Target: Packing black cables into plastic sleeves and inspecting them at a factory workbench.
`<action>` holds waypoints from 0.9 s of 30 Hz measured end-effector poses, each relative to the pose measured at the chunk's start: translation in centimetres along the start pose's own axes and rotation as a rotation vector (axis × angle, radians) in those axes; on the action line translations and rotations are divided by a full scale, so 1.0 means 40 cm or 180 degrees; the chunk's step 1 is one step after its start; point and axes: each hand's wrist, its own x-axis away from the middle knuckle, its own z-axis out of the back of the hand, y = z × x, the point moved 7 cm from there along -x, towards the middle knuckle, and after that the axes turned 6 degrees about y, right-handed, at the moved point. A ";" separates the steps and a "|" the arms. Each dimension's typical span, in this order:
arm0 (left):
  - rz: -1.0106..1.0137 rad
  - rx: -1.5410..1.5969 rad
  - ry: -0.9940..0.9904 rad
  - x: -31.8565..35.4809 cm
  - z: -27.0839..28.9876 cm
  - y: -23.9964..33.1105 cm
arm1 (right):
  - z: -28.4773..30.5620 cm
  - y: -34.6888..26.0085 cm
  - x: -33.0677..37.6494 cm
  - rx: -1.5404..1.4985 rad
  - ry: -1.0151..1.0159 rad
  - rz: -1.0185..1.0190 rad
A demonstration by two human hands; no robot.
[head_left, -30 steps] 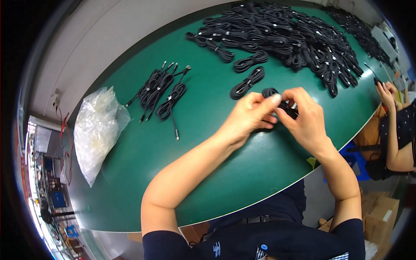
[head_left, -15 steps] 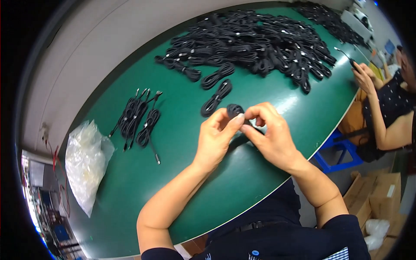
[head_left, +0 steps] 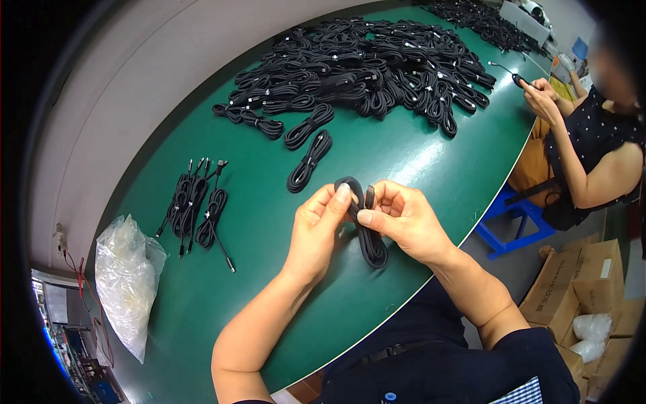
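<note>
Left hand [head_left: 316, 222], right hand [head_left: 407, 219]: fingers of both gripping one coiled black cable [head_left: 373, 249] over green worktop [head_left: 232, 306]. One clear plastic bag [head_left: 128, 286] at left. Brown cardboard box [head_left: 548, 289]: printed lettering.

the green worktop [head_left: 256, 232] is smooth and glossy, with a pale sheen right of centre. the coiled cable [head_left: 374, 250] at the centre looks matt black. shiny metal tips the plug [head_left: 232, 267] left of it. at lower left, the bag [head_left: 128, 289] is thin, crinkled, glossy clear plastic. at right, the boxes [head_left: 601, 286] are matt brown cardboard; the shirt [head_left: 437, 367] below is dark cloth.
</note>
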 end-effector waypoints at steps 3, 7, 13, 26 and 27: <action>0.0129 0.0141 0.0128 -0.001 -0.017 0.005 | 0.001 -0.007 0.007 0.0296 0.0101 0.0250; -0.0357 -0.0876 0.0324 0.008 0.001 0.013 | -0.022 -0.003 0.017 0.1128 -0.0026 0.0545; -0.0315 -0.1274 0.0124 0.004 -0.010 0.008 | -0.028 0.005 0.033 0.1246 -0.0076 0.0754; 0.0199 -0.1652 -0.0854 0.063 -0.083 0.026 | 0.072 -0.056 0.010 -0.0237 -0.0088 -0.0014; 0.0265 -0.1354 -0.0830 0.064 -0.084 0.029 | 0.067 -0.055 0.013 -0.0241 -0.0078 -0.0015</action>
